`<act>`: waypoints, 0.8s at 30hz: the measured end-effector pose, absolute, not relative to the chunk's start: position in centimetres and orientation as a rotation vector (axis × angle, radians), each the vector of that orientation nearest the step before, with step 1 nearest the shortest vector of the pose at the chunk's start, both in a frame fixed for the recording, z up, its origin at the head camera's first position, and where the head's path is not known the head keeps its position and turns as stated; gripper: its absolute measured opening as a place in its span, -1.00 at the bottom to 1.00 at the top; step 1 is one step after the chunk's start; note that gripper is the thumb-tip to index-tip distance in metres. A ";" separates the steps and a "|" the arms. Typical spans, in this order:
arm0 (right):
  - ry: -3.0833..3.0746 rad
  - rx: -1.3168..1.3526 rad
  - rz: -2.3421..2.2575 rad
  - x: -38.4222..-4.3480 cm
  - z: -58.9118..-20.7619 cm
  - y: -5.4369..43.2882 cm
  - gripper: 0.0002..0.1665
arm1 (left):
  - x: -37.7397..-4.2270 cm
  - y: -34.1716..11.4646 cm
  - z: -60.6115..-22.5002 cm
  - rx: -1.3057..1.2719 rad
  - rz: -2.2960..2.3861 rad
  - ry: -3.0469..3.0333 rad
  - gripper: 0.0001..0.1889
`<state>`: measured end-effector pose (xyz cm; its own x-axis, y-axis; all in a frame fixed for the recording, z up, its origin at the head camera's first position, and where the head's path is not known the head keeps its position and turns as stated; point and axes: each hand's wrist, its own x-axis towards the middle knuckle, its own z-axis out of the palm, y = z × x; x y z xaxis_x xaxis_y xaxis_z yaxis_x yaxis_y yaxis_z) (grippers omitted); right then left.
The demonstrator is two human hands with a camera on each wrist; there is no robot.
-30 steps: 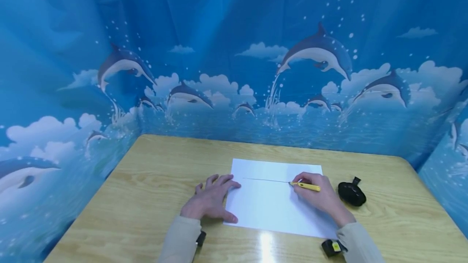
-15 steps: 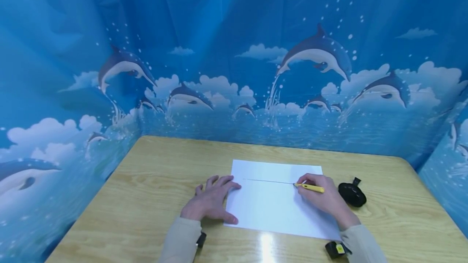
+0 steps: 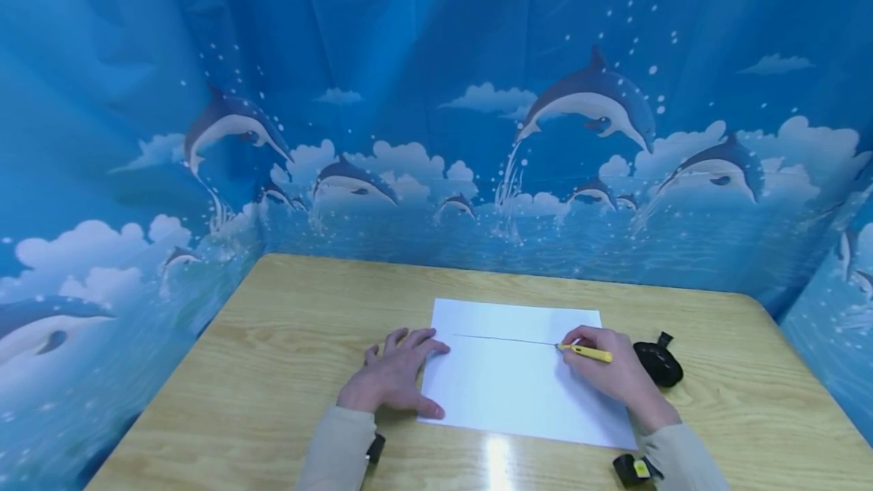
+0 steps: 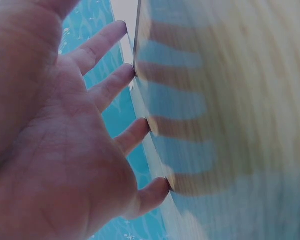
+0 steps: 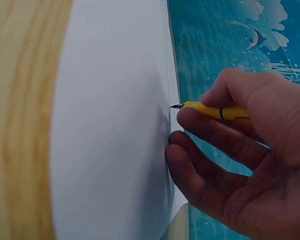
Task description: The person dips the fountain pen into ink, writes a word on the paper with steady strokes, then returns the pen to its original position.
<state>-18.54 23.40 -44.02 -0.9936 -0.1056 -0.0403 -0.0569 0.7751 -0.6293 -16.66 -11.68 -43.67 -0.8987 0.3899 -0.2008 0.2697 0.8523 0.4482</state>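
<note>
A sheet of white paper (image 3: 505,392) lies flat on the wooden table, with one thin dark line (image 3: 505,339) running across its upper part. My right hand (image 3: 609,366) pinches a yellow fountain pen (image 3: 592,354) between thumb and fingers. In the right wrist view the dark nib (image 5: 176,106) of the pen touches the paper at the line's right end, and the lower fingers (image 5: 177,160) rest on the sheet. My left hand (image 3: 394,377) lies with spread fingers over the paper's left edge. The left wrist view shows its fingertips (image 4: 160,186) touching the surface.
A black rounded object with a short stub (image 3: 658,362) sits on the table (image 3: 286,339) to the right of the paper. A blue curtain with dolphins (image 3: 436,97) hangs along the table's back and sides. Small dark devices are on both wrists.
My right hand has moved a little to the right with the pen, and the line on the paper has grown longer behind the nib. The left hand has stayed in place.
</note>
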 end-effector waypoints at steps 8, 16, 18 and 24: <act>2.910 -0.157 -1.004 -18.4 -44.0 23.7 -0.82 | -16.7 -11.7 -43.7 0.494 0.607 2.745 -0.01; 2.910 -0.145 -1.004 -18.3 -44.0 23.9 -0.80 | -16.7 -11.7 -43.7 0.501 0.610 2.744 -0.02; 2.917 -0.148 -0.996 -18.3 -44.0 23.9 -0.81 | -16.7 -11.7 -43.7 0.504 0.607 2.744 -0.02; 2.952 -0.155 -0.955 -18.3 -43.9 24.1 -0.80 | -16.7 -11.8 -43.7 0.511 0.605 2.745 -0.02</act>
<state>-18.26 24.05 -43.92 -0.9944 -0.1057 -0.0029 -0.0840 0.8059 -0.5860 -16.71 -11.78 -43.72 -0.8969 0.3964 -0.1959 0.2774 0.8494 0.4489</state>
